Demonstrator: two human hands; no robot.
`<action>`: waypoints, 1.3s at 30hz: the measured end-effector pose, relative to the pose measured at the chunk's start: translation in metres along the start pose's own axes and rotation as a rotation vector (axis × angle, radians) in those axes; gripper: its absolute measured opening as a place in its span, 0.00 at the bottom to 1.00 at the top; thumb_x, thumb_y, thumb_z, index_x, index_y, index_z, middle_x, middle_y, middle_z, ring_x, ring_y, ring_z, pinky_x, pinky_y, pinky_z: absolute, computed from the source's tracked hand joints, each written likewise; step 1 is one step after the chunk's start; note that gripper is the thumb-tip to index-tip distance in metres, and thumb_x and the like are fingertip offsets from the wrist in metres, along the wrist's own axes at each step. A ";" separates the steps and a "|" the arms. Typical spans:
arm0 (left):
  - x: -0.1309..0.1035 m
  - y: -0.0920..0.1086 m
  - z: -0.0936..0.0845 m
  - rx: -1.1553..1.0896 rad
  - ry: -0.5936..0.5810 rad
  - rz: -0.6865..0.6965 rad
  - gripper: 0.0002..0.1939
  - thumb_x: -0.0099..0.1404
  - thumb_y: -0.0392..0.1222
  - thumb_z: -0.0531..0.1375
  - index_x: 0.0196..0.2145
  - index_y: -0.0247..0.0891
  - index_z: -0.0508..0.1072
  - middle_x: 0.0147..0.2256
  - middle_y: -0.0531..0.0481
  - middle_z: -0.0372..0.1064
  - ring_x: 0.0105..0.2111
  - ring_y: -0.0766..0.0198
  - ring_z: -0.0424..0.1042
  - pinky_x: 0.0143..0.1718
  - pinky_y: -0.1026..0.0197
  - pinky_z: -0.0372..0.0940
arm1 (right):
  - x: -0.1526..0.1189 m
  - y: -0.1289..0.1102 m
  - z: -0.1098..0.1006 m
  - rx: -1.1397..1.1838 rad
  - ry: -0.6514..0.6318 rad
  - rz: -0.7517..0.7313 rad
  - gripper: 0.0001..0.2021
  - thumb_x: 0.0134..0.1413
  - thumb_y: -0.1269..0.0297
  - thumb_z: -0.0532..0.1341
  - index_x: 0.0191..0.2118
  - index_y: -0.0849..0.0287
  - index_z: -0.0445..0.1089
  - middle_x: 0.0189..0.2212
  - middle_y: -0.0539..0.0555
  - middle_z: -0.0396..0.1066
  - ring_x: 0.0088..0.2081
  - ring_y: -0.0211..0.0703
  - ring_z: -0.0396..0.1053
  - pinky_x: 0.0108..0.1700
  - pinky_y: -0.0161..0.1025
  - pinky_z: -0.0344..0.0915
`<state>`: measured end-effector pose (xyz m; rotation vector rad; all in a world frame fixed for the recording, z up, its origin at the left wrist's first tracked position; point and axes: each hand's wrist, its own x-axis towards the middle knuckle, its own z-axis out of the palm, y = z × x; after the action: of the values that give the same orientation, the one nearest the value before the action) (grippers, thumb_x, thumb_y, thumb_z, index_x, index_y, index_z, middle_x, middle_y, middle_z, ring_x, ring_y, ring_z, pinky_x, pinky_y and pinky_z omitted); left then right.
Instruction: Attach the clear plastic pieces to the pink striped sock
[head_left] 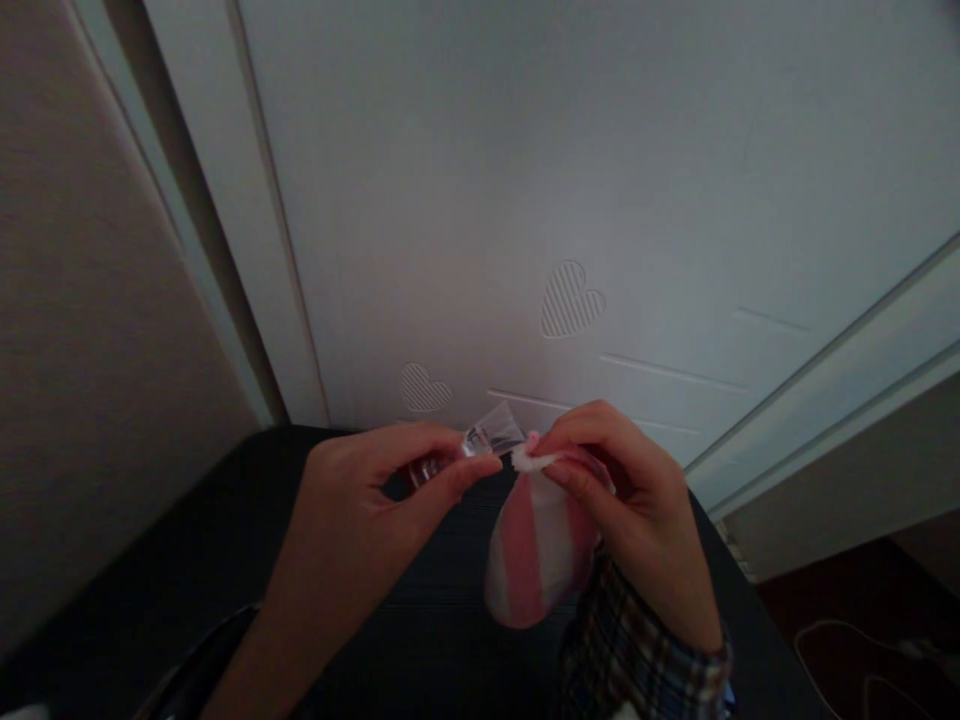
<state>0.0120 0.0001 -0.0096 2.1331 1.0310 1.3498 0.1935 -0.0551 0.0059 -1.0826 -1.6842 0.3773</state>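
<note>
My left hand [375, 500] pinches a small clear plastic clip [491, 437] between thumb and fingers. Close to its right, my right hand [637, 500] grips the top edge of a pink and white striped sock [536, 545], which hangs down below the fingers. The clip's tip sits right beside the sock's white cuff [534, 461]; whether they touch cannot be told. A plaid sleeve [645, 650] covers my right wrist.
A dark surface [225, 540] lies under both hands. Behind it stands a white door or panel [600, 200] with two embossed hearts [570, 298]. A beige wall [90, 350] is at the left; a dark floor with a cable [862, 650] at the lower right.
</note>
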 end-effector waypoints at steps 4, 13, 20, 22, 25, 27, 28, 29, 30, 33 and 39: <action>-0.001 0.001 -0.002 -0.029 -0.034 0.069 0.11 0.57 0.44 0.64 0.21 0.38 0.73 0.18 0.59 0.67 0.18 0.72 0.64 0.22 0.69 0.57 | 0.001 0.000 0.000 -0.072 0.019 0.022 0.05 0.57 0.73 0.60 0.37 0.56 0.71 0.34 0.47 0.70 0.39 0.35 0.67 0.41 0.33 0.60; 0.002 -0.001 -0.002 -0.081 -0.194 0.175 0.03 0.57 0.41 0.65 0.27 0.40 0.76 0.24 0.57 0.70 0.24 0.71 0.67 0.25 0.68 0.58 | 0.001 0.000 0.002 -0.002 -0.006 0.078 0.06 0.60 0.71 0.57 0.39 0.55 0.70 0.36 0.47 0.70 0.39 0.36 0.67 0.42 0.34 0.60; 0.003 -0.008 -0.001 -0.051 -0.225 0.216 0.02 0.57 0.40 0.65 0.29 0.41 0.76 0.26 0.57 0.70 0.25 0.71 0.68 0.26 0.69 0.59 | -0.001 0.000 0.002 0.041 0.073 0.094 0.06 0.60 0.71 0.57 0.38 0.54 0.70 0.35 0.46 0.69 0.38 0.35 0.67 0.40 0.33 0.60; 0.003 -0.009 -0.001 -0.042 -0.236 0.220 0.02 0.57 0.40 0.65 0.29 0.41 0.76 0.25 0.58 0.70 0.24 0.71 0.67 0.26 0.69 0.58 | -0.001 -0.001 0.002 0.039 0.066 0.079 0.06 0.60 0.72 0.57 0.38 0.54 0.70 0.35 0.47 0.69 0.38 0.36 0.67 0.40 0.34 0.60; 0.002 -0.010 -0.002 -0.032 -0.266 0.208 0.03 0.58 0.41 0.65 0.28 0.41 0.76 0.25 0.58 0.69 0.25 0.71 0.67 0.26 0.68 0.58 | 0.000 -0.002 0.003 0.016 0.058 0.048 0.07 0.59 0.73 0.57 0.37 0.55 0.71 0.35 0.48 0.69 0.38 0.38 0.67 0.40 0.35 0.61; 0.002 -0.009 -0.003 -0.014 -0.287 0.188 0.05 0.59 0.43 0.64 0.28 0.41 0.76 0.25 0.57 0.69 0.25 0.70 0.67 0.26 0.67 0.57 | 0.001 -0.003 0.003 -0.001 0.061 0.039 0.08 0.59 0.73 0.57 0.37 0.55 0.72 0.35 0.49 0.69 0.39 0.39 0.67 0.41 0.36 0.61; 0.002 -0.009 -0.003 -0.001 -0.295 0.178 0.06 0.59 0.43 0.64 0.27 0.41 0.76 0.24 0.57 0.69 0.24 0.70 0.66 0.26 0.67 0.57 | 0.002 -0.003 0.003 -0.004 0.064 0.037 0.08 0.59 0.74 0.57 0.37 0.55 0.72 0.35 0.49 0.69 0.39 0.40 0.67 0.41 0.36 0.61; 0.002 -0.009 -0.002 0.013 -0.298 0.170 0.07 0.59 0.44 0.63 0.27 0.40 0.75 0.24 0.57 0.68 0.24 0.70 0.66 0.26 0.66 0.56 | 0.002 -0.003 0.003 -0.005 0.065 0.033 0.08 0.59 0.74 0.57 0.37 0.55 0.72 0.35 0.49 0.70 0.39 0.40 0.67 0.41 0.37 0.61; 0.002 -0.008 -0.002 0.026 -0.300 0.166 0.07 0.59 0.45 0.63 0.27 0.40 0.75 0.24 0.57 0.68 0.23 0.70 0.65 0.25 0.66 0.56 | 0.002 -0.004 0.003 -0.006 0.064 0.026 0.09 0.58 0.75 0.57 0.37 0.55 0.72 0.35 0.49 0.70 0.39 0.39 0.67 0.41 0.36 0.61; 0.003 -0.009 -0.001 0.061 -0.291 0.171 0.07 0.59 0.45 0.63 0.27 0.41 0.75 0.23 0.58 0.67 0.22 0.71 0.64 0.24 0.66 0.55 | 0.003 -0.004 0.002 -0.015 0.054 0.011 0.09 0.58 0.76 0.58 0.37 0.55 0.73 0.35 0.49 0.70 0.39 0.38 0.67 0.41 0.36 0.62; 0.005 -0.014 -0.001 0.158 -0.196 0.173 0.10 0.59 0.46 0.63 0.24 0.39 0.73 0.20 0.58 0.66 0.21 0.70 0.63 0.24 0.66 0.55 | 0.002 -0.006 0.002 -0.002 0.000 -0.024 0.10 0.57 0.76 0.59 0.38 0.54 0.74 0.35 0.48 0.69 0.39 0.37 0.68 0.40 0.35 0.62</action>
<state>0.0070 0.0129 -0.0155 2.4649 0.9190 1.1366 0.1888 -0.0566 0.0103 -1.0629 -1.6961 0.3606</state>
